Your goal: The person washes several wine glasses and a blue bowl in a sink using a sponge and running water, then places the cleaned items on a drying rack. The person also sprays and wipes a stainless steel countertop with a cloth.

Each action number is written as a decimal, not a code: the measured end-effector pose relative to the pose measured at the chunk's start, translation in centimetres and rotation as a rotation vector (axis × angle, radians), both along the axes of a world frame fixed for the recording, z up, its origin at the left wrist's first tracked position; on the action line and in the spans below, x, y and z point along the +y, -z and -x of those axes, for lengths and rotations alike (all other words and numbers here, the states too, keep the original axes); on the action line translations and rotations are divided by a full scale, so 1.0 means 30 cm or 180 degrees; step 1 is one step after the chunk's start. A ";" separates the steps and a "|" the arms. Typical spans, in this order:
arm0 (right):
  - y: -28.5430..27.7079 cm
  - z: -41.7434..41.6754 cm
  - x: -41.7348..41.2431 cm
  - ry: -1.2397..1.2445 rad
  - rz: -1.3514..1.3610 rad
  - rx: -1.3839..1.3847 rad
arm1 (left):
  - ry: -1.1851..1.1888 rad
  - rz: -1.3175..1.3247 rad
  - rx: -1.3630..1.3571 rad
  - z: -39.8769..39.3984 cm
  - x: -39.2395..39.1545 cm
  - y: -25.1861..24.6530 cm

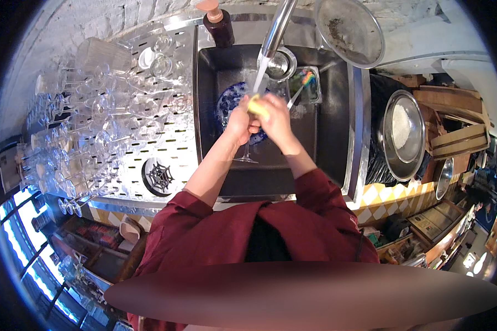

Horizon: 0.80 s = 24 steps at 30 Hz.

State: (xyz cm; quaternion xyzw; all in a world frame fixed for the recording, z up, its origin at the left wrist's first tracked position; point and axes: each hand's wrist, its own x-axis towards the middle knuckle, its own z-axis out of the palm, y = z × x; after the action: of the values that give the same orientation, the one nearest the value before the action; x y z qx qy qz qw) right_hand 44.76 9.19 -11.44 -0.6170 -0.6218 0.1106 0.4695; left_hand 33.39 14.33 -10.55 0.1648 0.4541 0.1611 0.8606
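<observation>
My left hand (238, 124) grips a stemmed glass, whose thin stem and round foot (246, 159) stick out below the fingers. Its upper part is hard to make out behind the hands and the water. In my right hand (278, 120) is a yellow sponge (258, 108), pressed against the glass and blurred by motion. A metal faucet (278, 35) above pours a stream of water (260, 74) just beyond both hands. Under them, a blue patterned dish (227, 101) holding suds lies in the black sink (261, 182).
Many upturned glasses (103, 105) crowd the slotted metal drainboard (182, 136) at left, near a spiderweb-patterned bowl (159, 178). A pump bottle (220, 31), metal strainer (279, 64) and metal container (318, 85) with a rainbow-bristled brush (308, 77) border the basin. A large sieve (350, 33) hangs upper right.
</observation>
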 end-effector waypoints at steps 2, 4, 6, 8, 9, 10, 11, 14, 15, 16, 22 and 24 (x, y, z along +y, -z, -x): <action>0.018 -0.056 0.069 0.0638 0.0158 0.0345 | -0.0009 0.0396 -0.0230 0.009 -0.041 0.035; 0.056 -0.124 0.126 0.1215 0.0358 0.0971 | 0.0153 0.0330 -0.0235 0.016 -0.064 0.008; 0.056 -0.143 0.139 0.1320 0.0663 0.1850 | 0.0329 0.0155 -0.0068 0.038 -0.060 0.003; 0.019 -0.145 0.140 0.0777 0.0569 0.1563 | 0.0514 -0.0165 0.0203 0.046 -0.050 0.024; 0.000 -0.142 0.137 0.0522 0.0519 0.1419 | 0.0622 -0.0322 0.0337 0.047 -0.047 0.022; -0.014 -0.124 0.133 0.0342 0.0744 0.1126 | 0.0490 -0.0600 0.0633 0.036 -0.061 0.011; -0.031 -0.108 0.129 0.0386 0.0624 0.0089 | 0.0466 -0.0907 0.0783 0.035 -0.066 0.017; -0.125 -0.074 0.123 0.0425 0.0765 -0.0271 | 0.0539 -0.1690 0.0865 0.035 -0.058 0.049; -0.100 -0.077 0.126 0.0530 0.0606 -0.0198 | 0.0672 -0.1295 0.0528 0.041 -0.054 0.042; -0.073 -0.079 0.133 0.0631 0.0442 -0.0122 | 0.0800 -0.0901 0.0197 0.046 -0.047 0.021; 0.042 -0.058 0.199 0.0380 0.0492 0.4637 | 0.0550 0.1319 -0.2240 0.054 -0.024 0.032; 0.095 -0.052 0.229 0.0183 0.0657 0.5843 | 0.0438 0.1736 -0.3087 0.047 -0.036 0.081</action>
State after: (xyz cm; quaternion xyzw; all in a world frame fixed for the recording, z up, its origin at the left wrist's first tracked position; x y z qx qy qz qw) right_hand 46.31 16.07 -14.30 -0.3414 0.0226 0.5995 0.7235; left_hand 31.99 13.23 -12.99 -0.1274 0.0197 0.0386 0.9909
